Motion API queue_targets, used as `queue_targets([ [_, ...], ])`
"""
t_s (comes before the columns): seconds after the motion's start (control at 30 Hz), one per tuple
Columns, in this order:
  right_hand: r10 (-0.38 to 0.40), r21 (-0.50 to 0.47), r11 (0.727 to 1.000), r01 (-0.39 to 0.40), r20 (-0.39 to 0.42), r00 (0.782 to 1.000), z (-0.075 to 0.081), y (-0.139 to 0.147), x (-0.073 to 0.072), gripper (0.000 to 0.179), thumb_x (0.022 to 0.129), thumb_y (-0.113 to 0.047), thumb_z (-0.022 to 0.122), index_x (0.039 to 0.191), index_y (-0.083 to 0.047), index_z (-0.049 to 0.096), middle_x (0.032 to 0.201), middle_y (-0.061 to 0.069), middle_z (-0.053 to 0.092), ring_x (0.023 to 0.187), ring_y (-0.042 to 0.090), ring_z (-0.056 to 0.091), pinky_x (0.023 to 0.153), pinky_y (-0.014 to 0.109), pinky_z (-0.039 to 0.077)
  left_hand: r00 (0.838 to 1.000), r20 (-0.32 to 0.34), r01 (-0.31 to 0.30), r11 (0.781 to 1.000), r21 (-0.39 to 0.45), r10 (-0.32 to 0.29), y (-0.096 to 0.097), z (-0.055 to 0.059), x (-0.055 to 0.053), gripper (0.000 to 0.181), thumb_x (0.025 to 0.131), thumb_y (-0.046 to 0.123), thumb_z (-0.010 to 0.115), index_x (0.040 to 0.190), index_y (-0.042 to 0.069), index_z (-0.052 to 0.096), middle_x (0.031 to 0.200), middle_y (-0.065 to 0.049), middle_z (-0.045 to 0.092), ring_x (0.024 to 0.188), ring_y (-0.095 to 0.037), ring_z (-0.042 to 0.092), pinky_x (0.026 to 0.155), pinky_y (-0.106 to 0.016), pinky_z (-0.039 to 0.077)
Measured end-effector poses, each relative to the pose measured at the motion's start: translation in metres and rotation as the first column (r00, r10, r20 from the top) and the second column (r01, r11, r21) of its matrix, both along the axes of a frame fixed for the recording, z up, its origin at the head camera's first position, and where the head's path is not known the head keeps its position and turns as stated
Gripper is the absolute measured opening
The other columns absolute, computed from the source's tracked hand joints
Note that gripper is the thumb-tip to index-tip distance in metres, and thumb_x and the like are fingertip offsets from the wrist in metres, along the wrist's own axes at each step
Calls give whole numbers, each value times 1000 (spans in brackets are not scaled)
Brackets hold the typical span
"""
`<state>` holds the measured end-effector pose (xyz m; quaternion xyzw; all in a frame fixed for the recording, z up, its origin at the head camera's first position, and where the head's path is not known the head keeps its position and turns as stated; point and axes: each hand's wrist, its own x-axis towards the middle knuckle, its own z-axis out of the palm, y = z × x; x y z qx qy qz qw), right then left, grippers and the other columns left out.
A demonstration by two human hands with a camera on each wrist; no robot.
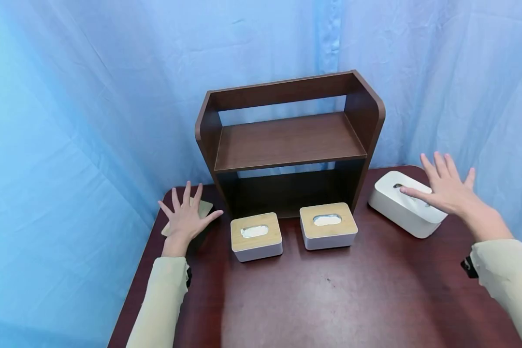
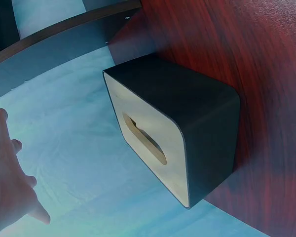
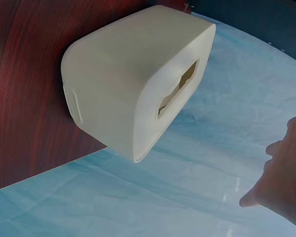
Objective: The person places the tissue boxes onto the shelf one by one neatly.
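Observation:
My left hand (image 1: pixel 184 220) hovers with fingers spread above a black tissue box (image 2: pixel 209 133) with a pale wooden lid, hiding much of it in the head view. In the left wrist view, that box stands apart from the hand, its oval slot showing. On the other side my right hand (image 1: pixel 451 191), fingers also spread, is over a white tissue box (image 1: pixel 396 212). The right wrist view shows the white box's slot, with a gap between box and hand. Neither hand holds anything.
Two white tissue boxes with wooden lids, one on the left (image 1: pixel 261 252) and one on the right (image 1: pixel 330 242), sit before a dark brown two-tier shelf (image 1: pixel 291 142). All stand on a reddish-brown table (image 1: pixel 287 304). Blue curtains (image 1: pixel 156 72) hang behind and at the left.

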<state>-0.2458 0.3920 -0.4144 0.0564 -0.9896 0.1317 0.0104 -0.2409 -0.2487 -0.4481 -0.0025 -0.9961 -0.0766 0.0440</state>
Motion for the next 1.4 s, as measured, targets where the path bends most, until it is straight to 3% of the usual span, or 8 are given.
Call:
queue_targets([
  [0.43, 49, -51, 998, -48, 19, 999, -9, -14, 12, 101, 93, -63, 52, 161, -19, -8, 166, 18, -18, 153, 41, -19, 106, 82, -15, 999, -37, 8, 999, -35, -10, 6, -3, 10, 102, 81, 80, 50, 161, 26, 16, 170, -12, 4, 152, -51, 4, 110, -83, -3],
  [0.63, 76, -85, 994, -74, 22, 997, -14, -24, 18, 101, 93, -59, 56, 161, -17, -6, 166, 20, -15, 153, 46, -10, 110, 81, -8, 999, -40, 7, 1000, 1, -7, 9, -12, 16, 103, 81, 78, 53, 161, 27, 15, 169, -13, 8, 152, -50, 4, 111, -83, -1],
  [0.93, 152, -125, 980, -157, -48, 987, -17, -44, 28, 101, 91, -50, 65, 161, -9, 7, 164, 30, 6, 153, 48, 4, 117, 74, 5, 999, -34, 21, 999, 49, -20, 12, -23, 29, 105, 81, 78, 54, 162, 26, 13, 170, -11, 4, 153, -49, -1, 112, -81, -2],
  [1.23, 216, -163, 961, -225, -72, 974, -24, -75, 37, 101, 88, -50, 70, 161, -9, 13, 165, 26, 15, 151, 46, 15, 120, 66, 16, 997, -78, 25, 998, 58, -21, 18, -37, 41, 103, 80, 77, 57, 161, 24, 20, 167, -15, 17, 151, -51, 9, 112, -82, 5],
  [1.4, 248, -201, 945, -258, -73, 966, -26, -97, 39, 102, 86, -51, 73, 161, -10, 16, 164, 24, 20, 151, 44, 18, 118, 65, 22, 999, -50, 25, 996, 83, -21, 21, -41, 45, 102, 81, 75, 58, 161, 24, 20, 167, -14, 16, 152, -48, 9, 113, -81, 4],
])
